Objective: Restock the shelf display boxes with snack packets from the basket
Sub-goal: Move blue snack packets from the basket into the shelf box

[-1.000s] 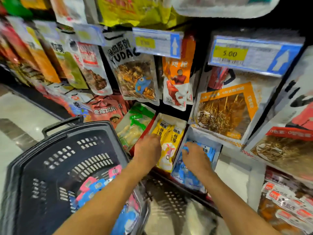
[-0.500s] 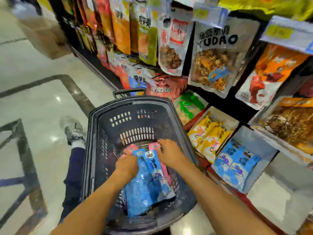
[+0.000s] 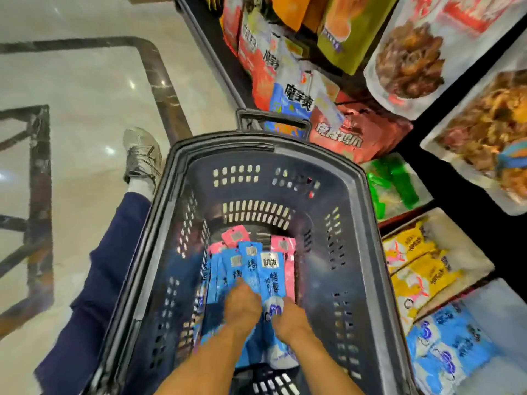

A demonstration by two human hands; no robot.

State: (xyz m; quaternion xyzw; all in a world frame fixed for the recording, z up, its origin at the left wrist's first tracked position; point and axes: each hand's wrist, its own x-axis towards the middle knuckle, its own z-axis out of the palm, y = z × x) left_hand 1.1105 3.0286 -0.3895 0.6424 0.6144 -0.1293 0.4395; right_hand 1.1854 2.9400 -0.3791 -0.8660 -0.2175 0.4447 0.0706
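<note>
Both hands were down in the basket. The left hand point(image 3: 241, 305) lay on the blue packets point(image 3: 251, 269), fingers curled over the stack; whether it had closed around any or only pressed on them I could not tell. The right hand point(image 3: 288, 319) sat just beside it, on the right edge of the same stack, with one blue packet showing between the two hands. Its fingers were hidden under the knuckles, so I could not tell its grasp either.

The blue packets lay fanned lengthwise along the floor of the basket point(image 3: 368, 252), top ends pointing away from me. Pink packets point(image 3: 282, 246) lay beneath and beyond them, touching.

To the right of the basket, on the low shelf, the blue display box point(image 3: 456, 346) held matching blue packets with bare room at its far end. The yellow display box point(image 3: 422, 263) stood next to it, further from me, and a box of green packets point(image 3: 390, 183) beyond that.

My judgement: step in hand was gathering a bundle of blue packets for the blue display box. The task was underway, with stock left in the basket.

Risks from here:
- Glossy, slippery-looking film; a loose two-handed pinch could let the fan slide apart on the lift.
- Pink packets touching the stack could ride up with it and land in the wrong box.
- The basket wall is high; a low carry to the right could catch the bundle on the rim.
- View was motion-blurred, so packet count was uncertain.
</note>
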